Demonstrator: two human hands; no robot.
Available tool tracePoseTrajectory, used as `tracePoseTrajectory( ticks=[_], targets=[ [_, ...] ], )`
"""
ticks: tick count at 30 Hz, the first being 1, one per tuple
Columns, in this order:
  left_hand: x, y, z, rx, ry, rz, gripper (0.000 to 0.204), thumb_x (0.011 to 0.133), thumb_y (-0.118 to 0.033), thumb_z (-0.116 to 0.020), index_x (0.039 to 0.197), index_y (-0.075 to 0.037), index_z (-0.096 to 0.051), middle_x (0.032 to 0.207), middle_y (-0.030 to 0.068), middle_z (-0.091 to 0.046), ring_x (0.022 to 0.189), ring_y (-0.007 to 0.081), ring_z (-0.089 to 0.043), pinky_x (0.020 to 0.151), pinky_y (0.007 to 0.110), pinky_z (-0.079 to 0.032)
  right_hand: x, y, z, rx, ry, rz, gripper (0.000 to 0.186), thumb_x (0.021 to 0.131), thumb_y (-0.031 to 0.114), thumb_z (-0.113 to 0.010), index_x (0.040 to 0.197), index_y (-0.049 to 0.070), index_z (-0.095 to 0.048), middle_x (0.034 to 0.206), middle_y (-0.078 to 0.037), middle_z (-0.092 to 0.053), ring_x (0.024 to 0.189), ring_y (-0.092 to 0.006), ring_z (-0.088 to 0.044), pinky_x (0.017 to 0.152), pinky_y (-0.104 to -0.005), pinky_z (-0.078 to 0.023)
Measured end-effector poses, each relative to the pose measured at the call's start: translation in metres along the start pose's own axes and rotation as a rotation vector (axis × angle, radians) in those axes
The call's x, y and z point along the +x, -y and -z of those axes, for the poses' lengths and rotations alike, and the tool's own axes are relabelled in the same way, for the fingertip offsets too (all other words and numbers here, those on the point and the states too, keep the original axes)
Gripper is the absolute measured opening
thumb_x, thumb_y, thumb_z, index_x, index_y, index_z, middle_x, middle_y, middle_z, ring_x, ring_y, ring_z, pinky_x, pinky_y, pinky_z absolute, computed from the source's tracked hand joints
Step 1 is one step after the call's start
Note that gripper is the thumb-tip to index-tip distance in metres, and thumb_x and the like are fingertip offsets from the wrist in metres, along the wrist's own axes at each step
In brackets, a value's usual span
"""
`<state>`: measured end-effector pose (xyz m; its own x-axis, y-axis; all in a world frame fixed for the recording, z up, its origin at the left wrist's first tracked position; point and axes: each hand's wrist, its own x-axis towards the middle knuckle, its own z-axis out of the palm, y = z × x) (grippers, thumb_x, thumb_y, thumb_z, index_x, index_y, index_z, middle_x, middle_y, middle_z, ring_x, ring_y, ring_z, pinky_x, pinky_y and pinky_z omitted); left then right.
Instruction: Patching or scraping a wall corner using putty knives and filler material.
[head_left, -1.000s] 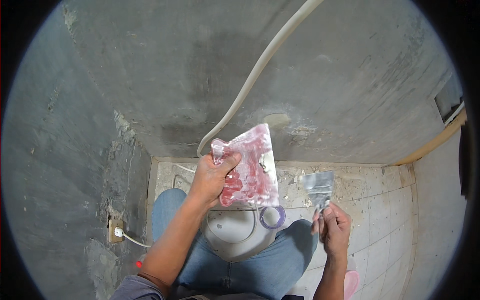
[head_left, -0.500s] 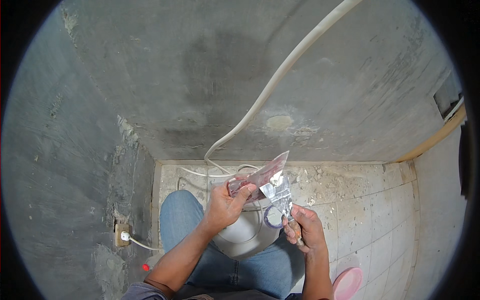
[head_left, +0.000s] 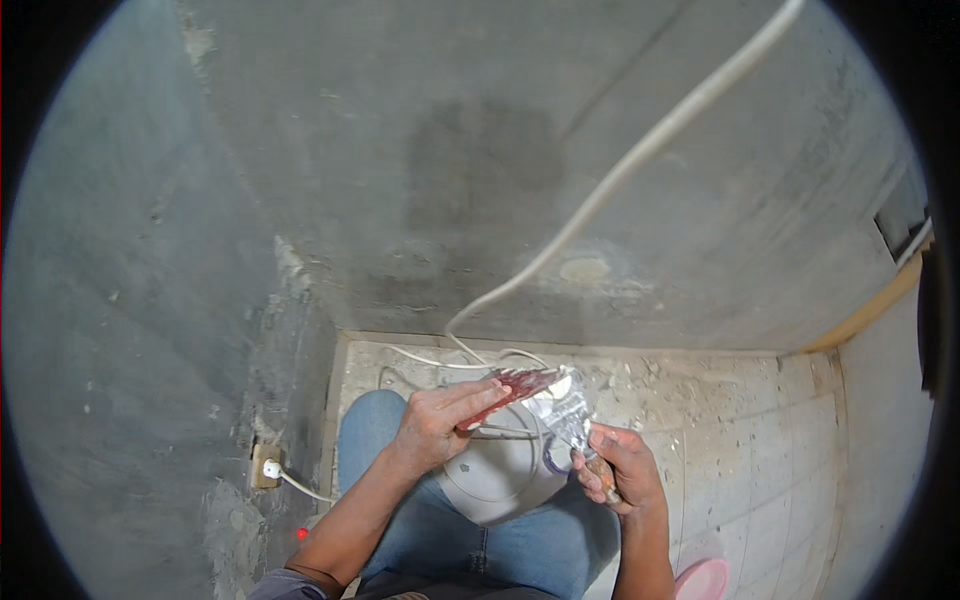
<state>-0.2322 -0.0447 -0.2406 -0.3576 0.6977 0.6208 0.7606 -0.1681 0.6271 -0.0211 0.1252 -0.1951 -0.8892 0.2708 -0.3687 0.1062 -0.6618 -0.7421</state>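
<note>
My left hand (head_left: 430,425) grips a red plastic spreader (head_left: 500,390), smeared with white paste and tilted edge-up. In my right hand (head_left: 630,465) is a metal putty knife (head_left: 565,410), its paste-streaked blade meeting or nearly meeting the spreader's far edge, with a white lump at the top. Below both tools, between my knees, sits a rounded white object (head_left: 490,485) with looped cable over it; I cannot tell what it is. A purple ring (head_left: 556,462) lies partly hidden behind the knife.
Grey plastered walls (head_left: 140,300) rise ahead and left. A white cable (head_left: 640,160) crosses the far wall. A plugged socket (head_left: 262,465) is low on the left. Debris lies on white tiles (head_left: 730,440). A pink round container (head_left: 700,580) and a red-capped item (head_left: 302,533) flank me.
The spreader has come down and turned from face-up to edge-on. The putty knife has moved left and up against it. The whole view has shifted slightly, with the wall cable appearing further right.
</note>
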Motion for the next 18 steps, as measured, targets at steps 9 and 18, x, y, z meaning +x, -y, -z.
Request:
tracePoseTrajectory(
  ticks=[9,18],
  targets=[
    [-0.047,-0.001,0.023,-0.208,-0.148,0.432,0.021,0.085,-0.006,-0.066,0.106,-0.003,-0.067,0.088,0.0094,-0.070,0.070,0.0118,-0.066,0.063,0.028,-0.055,-0.001,0.015,-0.033,0.014,0.048,0.025,0.029,0.096,0.021,-0.053,0.096,-0.007,-0.055,0.074,-0.015,-0.061,0.049,-0.0158,-0.054,0.036,-0.0276,-0.046],
    [-0.043,0.005,0.079,-0.990,-0.897,0.779,0.014,0.092,-0.013,-0.063,0.102,-0.003,-0.061,0.090,0.0035,-0.065,0.077,0.0104,-0.063,0.070,0.029,-0.054,0.048,0.051,-0.160,0.064,0.332,0.102,0.027,0.095,0.021,-0.050,0.112,-0.001,-0.047,0.083,-0.013,-0.057,0.052,-0.0130,-0.049,0.039,-0.0240,-0.044]
  ],
)
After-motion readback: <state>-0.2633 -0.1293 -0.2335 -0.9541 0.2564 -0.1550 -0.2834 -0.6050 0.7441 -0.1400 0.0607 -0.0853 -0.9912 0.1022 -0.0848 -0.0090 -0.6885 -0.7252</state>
